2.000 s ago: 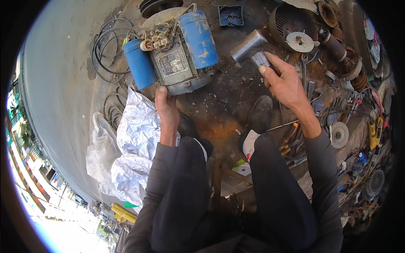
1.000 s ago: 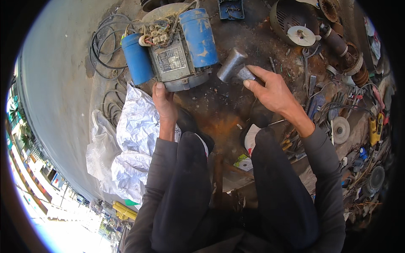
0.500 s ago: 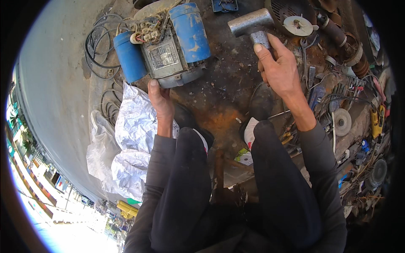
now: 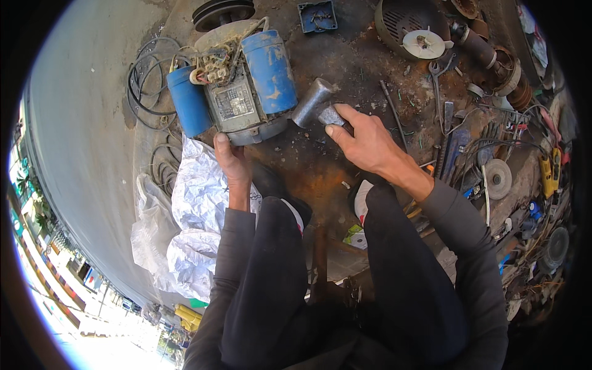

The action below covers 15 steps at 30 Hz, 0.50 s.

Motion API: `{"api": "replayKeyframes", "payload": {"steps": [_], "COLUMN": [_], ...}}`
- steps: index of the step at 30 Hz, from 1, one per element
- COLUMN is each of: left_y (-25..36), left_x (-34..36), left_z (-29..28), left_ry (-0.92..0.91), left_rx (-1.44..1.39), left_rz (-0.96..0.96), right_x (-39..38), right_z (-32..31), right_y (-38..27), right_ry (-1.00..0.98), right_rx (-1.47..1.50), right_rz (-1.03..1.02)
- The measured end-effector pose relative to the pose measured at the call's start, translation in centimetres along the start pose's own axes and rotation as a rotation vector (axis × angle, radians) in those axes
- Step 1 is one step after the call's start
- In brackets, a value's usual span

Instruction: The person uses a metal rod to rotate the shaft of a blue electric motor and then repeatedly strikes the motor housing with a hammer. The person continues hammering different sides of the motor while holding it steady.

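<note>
An electric motor point(image 4: 251, 126) with a metal nameplate, an exposed wiring block and two blue cylinders, one on each side point(image 4: 187, 102), lies on the dirty ground ahead. My left hand point(image 4: 234, 165) grips its near end, thumb on top and fingers hidden beneath. Close to the motor's near right corner is the cylindrical steel head of a hammer point(image 4: 313, 103). My right hand point(image 4: 375, 147) is closed on the hammer's short, thick grey handle, just behind the head. The head is tilted and looks slightly apart from the motor.
Black cable point(image 4: 139, 92) coils left of the motor, above crumpled white plastic sacks point(image 4: 200, 185). A black pulley point(image 4: 223, 12) and a blue box of screws point(image 4: 317, 16) lie beyond. Rightward are a slotted cover point(image 4: 394, 28), a wrench point(image 4: 436, 83), a thin rod point(image 4: 393, 111) and jumbled tools.
My right hand has swung the hammer left and nearer to me, bringing its head beside the motor. My left hand keeps its grip. The view has shifted slightly, showing more beyond the motor.
</note>
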State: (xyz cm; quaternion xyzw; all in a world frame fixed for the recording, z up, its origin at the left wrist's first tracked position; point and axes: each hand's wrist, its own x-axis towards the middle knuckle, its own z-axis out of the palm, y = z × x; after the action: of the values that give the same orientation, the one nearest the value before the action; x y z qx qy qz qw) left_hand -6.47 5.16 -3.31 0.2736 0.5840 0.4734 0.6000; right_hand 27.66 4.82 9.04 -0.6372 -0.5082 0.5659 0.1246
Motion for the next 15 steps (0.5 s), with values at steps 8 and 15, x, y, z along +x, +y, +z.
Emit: {"api": "replayKeyframes", "payload": {"steps": [8,15], "left_y": [-0.1,-0.1], "left_x": [-0.1,0.0], "left_z": [-0.5,-1.3], "left_ry": [0.047,0.038], "left_rx": [0.027,0.050], "left_rz": [-0.031,-0.063], "right_x": [-0.1,-0.1], "right_z": [-0.3,0.3], "right_y": [-0.9,-0.9], "right_ry": [0.328,0.308], "right_rx": [0.203,0.223], "right_rz": [0.128,0.008]}}
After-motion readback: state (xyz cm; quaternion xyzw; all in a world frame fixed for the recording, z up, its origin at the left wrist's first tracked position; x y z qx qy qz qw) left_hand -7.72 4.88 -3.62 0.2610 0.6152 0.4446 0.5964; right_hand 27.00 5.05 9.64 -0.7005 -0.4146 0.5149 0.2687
